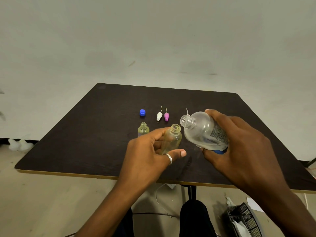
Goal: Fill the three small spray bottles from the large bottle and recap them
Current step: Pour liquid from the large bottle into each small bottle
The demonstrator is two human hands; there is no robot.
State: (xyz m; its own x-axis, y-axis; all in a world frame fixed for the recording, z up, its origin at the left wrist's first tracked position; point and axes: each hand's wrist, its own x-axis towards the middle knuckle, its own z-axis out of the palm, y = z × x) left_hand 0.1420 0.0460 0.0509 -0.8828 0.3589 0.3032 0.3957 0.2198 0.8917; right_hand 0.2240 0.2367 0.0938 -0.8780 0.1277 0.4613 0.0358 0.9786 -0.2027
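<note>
My left hand (150,149) grips a small uncapped clear bottle (172,139), held tilted above the dark table (85,137). My right hand (239,144) holds the large clear bottle (201,130), uncapped and tipped left, its mouth just right of the small bottle's mouth. A second small open bottle (143,129) stands behind my left hand. Farther back lie a blue cap (142,112), a white spray cap (159,115) and a pink spray cap (166,116), each spray cap with a thin tube. Another thin tube (186,111) pokes out behind the large bottle; the rest of it is hidden.
The table's near edge has a light trim, and a black leg stands beneath it. On the floor at lower right sits a black mesh basket (246,219) with papers. White objects (18,144) lie on the floor at far left. A plain wall rises behind the table.
</note>
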